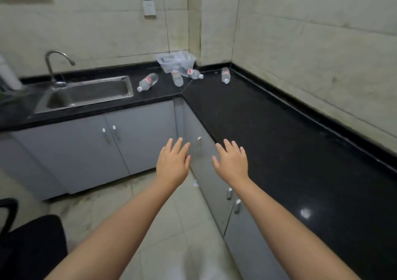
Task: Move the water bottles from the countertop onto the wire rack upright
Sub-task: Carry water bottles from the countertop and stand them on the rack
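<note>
Several clear water bottles with red labels lie on their sides on the black countertop (257, 116) near the far corner: one (147, 82) right of the sink, one (177, 78) in the middle, one (191, 73) beside it, and one (225, 75) further right. A wire rack (175, 60) stands in the corner behind them, with what looks like another bottle lying in it. My left hand (173, 163) and my right hand (231, 161) are stretched out in front of me, fingers apart, holding nothing, well short of the bottles.
A steel sink (86, 94) with a curved tap (53, 65) sits at the left of the counter. Grey cabinet doors (137, 138) run below. A black chair (30, 241) stands at the lower left on the tiled floor. A wall socket (149, 8) is above the rack.
</note>
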`<state>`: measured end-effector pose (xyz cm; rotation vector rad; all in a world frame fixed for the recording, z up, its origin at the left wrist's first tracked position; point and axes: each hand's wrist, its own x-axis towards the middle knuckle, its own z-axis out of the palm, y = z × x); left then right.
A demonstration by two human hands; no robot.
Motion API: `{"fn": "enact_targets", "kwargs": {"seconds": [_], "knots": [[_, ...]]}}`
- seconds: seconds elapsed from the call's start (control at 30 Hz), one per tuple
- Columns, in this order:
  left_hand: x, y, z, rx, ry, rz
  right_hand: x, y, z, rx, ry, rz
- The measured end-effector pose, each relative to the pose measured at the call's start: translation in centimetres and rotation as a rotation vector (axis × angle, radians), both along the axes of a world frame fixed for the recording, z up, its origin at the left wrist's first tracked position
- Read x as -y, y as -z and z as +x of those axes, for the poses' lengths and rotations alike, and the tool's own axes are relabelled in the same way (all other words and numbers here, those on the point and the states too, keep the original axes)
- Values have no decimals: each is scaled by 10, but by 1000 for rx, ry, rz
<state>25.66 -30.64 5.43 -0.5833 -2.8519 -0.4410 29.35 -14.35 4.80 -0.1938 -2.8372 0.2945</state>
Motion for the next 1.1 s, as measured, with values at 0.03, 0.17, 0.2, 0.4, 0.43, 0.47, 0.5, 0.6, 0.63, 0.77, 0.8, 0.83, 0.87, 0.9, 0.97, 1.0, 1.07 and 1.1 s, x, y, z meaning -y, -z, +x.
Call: {"fn": "enact_targets", "kwargs": {"seconds": [0.03,0.17,0.2,0.4,0.43,0.47,0.5,0.6,0.63,0.77,0.8,0.83,0.87,0.9,0.97,1.0,1.07,1.1], "knots": [[7,7,-13,27,-21,-4,7,7,-15,23,-9,1],[26,34,-66,129,-59,-26,23,27,-80,78,-37,-7],[31,40,-83,148,-66,-35,25,32,-99,88,-39,-12],[50,50,-229,205,-107,-106,34,46,-250,139,-60,-46],[53,47,-254,217,-116,-110,36,44,-277,153,-62,-48],[56,44,-278,221,-127,-113,37,41,-304,160,-64,-51],[60,40,-302,217,-134,-118,39,37,-330,160,-69,-59],[75,28,-369,175,-167,-122,51,25,-403,157,-94,-84],[81,25,-390,160,-180,-112,56,22,-425,159,-107,-80],[99,27,-467,153,-232,-66,72,24,-506,180,-147,-65],[104,30,-486,162,-237,-71,74,26,-526,182,-149,-59],[108,35,-503,172,-238,-80,75,29,-543,185,-147,-51],[113,39,-525,173,-233,-85,76,33,-565,189,-142,-47],[117,42,-543,169,-228,-93,75,36,-581,197,-131,-49],[124,47,-587,155,-212,-94,73,41,-621,200,-95,-25],[126,48,-611,158,-199,-88,71,42,-643,202,-64,-11],[129,51,-659,173,-166,-83,67,40,-686,195,-5,-13],[128,53,-681,186,-147,-84,65,38,-705,192,21,-21]]}}
